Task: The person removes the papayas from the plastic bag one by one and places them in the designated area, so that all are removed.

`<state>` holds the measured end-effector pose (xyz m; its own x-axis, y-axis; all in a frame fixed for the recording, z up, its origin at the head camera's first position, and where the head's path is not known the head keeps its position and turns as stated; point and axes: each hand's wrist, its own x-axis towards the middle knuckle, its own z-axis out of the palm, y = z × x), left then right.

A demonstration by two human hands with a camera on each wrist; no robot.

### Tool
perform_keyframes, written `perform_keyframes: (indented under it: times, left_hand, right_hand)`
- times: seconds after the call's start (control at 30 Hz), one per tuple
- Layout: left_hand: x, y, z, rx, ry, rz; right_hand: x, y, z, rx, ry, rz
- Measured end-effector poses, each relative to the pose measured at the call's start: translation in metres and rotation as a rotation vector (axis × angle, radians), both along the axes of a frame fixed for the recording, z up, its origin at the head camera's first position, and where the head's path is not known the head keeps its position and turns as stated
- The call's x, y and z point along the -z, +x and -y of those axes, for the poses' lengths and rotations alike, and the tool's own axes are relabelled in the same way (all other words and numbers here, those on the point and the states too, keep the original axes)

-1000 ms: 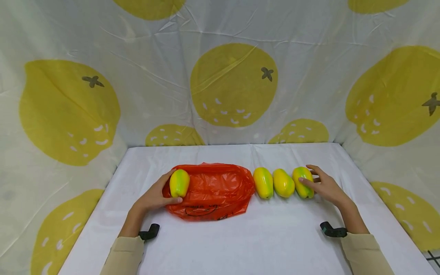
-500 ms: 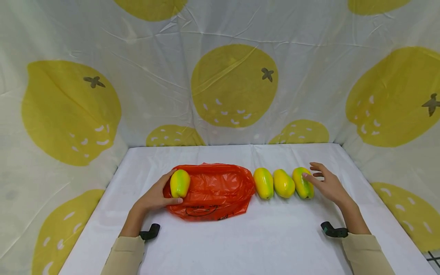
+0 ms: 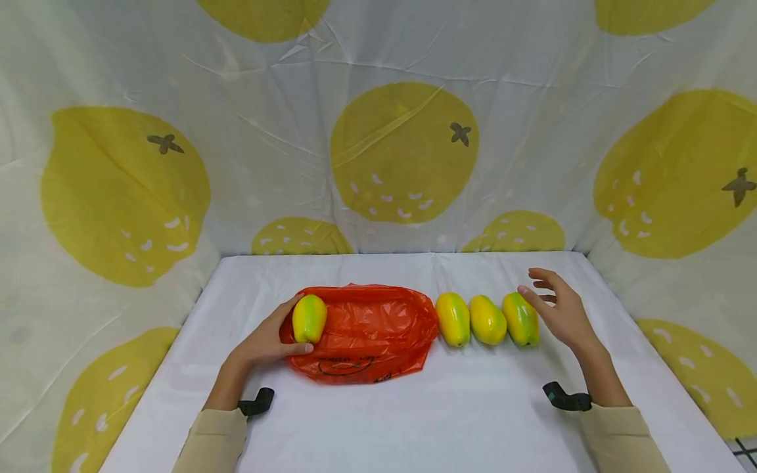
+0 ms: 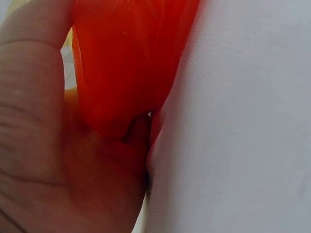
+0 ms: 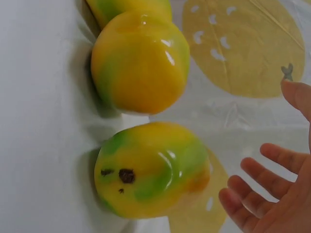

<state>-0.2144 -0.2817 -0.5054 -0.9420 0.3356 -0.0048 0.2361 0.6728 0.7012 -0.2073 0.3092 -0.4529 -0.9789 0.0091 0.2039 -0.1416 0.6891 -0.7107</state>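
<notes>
An open red plastic bag (image 3: 378, 322) lies on the white table. At its left end a yellow-green mango (image 3: 309, 318) rests against the bag's inner side. My left hand (image 3: 269, 336) grips this end, its thumb in front and its other fingers partly hidden behind the plastic. In the left wrist view the red plastic (image 4: 129, 58) sits between thumb and fingers. Three more mangoes stand in a row right of the bag. Just right of and above the rightmost mango (image 3: 521, 320), my right hand (image 3: 562, 312) hovers with its fingers spread, holding nothing.
The other two mangoes, one beside the bag (image 3: 453, 320) and one in the middle (image 3: 487, 320), stand close together. A white cloth (image 3: 408, 151) printed with yellow lemons hangs behind and beside the table (image 3: 414, 427).
My right hand has come off the rightmost mango, moving up and slightly away with its fingers opening. My left hand, the bag and the mangoes stay put.
</notes>
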Motion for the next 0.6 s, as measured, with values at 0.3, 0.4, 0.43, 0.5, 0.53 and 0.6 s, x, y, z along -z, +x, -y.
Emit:
perform_keyframes:
  times: [0.3,0.4,0.43,0.5,0.53,0.6]
  left_hand:
    - [0.003,-0.001,0.001,0.005,0.014,-0.003]
    - [0.003,-0.001,0.001,0.007,0.019,-0.007]
    - [0.003,0.000,0.001,0.008,0.022,-0.006]
    - [0.002,0.000,0.001,0.008,0.026,-0.005]
    - [0.002,0.000,0.001,0.007,0.025,-0.003]
    - [0.002,0.000,0.001,0.010,0.023,0.001]
  right_hand:
    - [-0.006,-0.004,0.019,-0.030,-0.027,-0.059]
    - [-0.007,-0.005,0.027,-0.061,-0.049,-0.078]
    - [-0.007,-0.006,0.030,-0.071,-0.055,-0.082]
    - [-0.008,-0.007,0.036,-0.091,-0.071,-0.087]
    - [-0.008,-0.008,0.039,-0.098,-0.077,-0.090]
    - [-0.009,-0.008,0.047,-0.110,-0.085,-0.095]
